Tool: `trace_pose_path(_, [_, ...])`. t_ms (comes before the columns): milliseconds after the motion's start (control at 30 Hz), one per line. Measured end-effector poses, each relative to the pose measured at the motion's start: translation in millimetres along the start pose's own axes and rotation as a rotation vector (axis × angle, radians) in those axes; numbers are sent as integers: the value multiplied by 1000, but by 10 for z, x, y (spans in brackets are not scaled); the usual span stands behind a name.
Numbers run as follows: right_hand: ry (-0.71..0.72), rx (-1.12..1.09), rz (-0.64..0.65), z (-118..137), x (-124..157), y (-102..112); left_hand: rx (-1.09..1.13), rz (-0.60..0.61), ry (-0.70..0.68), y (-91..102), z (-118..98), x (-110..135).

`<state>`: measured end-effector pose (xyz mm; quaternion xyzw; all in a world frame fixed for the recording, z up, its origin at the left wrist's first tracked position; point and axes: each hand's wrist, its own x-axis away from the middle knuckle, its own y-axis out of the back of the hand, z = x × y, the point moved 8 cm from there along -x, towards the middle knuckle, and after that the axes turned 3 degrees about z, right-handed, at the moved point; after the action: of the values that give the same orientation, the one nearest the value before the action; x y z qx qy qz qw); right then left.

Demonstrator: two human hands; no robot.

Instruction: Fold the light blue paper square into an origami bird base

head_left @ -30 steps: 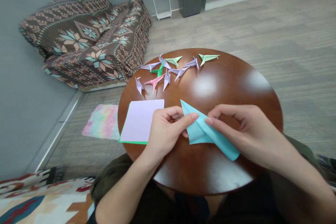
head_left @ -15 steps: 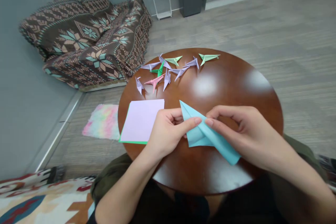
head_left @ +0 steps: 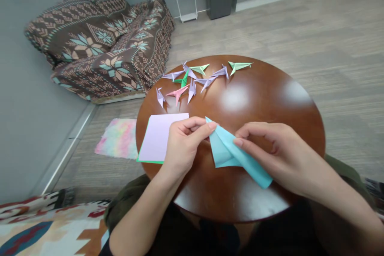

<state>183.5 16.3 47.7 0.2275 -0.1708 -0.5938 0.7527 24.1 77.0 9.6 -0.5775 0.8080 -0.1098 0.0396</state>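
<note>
A partly folded light blue paper (head_left: pixel 231 154) lies on the round brown table (head_left: pixel 270 100) in front of me. My left hand (head_left: pixel 183 146) pinches its upper left tip with the forefinger stretched along the fold. My right hand (head_left: pixel 273 152) presses its forefinger on the paper's middle fold and covers the right side. Just left of my left hand lies a stack of square sheets (head_left: pixel 156 138), lilac on top with green showing beneath.
Several small folded paper figures (head_left: pixel 195 78) in lilac, green and pink lie scattered at the table's far edge. A patterned blanket-covered cushion (head_left: pixel 99 44) sits on the floor at the left. A pastel mat (head_left: pixel 117 138) lies beside the table, a patterned rug (head_left: pixel 45 224) at bottom left.
My left forefinger has slid up and left along the blue paper's fold towards its tip. The right hand has stayed pressed on the paper.
</note>
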Motion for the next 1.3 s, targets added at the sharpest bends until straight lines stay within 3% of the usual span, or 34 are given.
trace_pose_path(200, [6,8,12,29,3,-3,40,-74,-15,43,-15,-1])
trace_pose_path(400, [-25,-11,19,6,13,-15,100,-188,-80,223,-164,-63])
trace_pose_path(467, [-55,-40,0,-18,13,-7,61,-126,-48,178,-172,-67])
trace_pose_path(633, [-107,-123,-87,-64,17,34,-126,273,145,-228,24,59])
trace_pose_path(867, [-122,-188,-112,-69,37,52,-125,153,71,-186,0,86])
trace_pose_path(1300, [25,12,-180,88,76,136,-161,201,54,-211,-35,90])
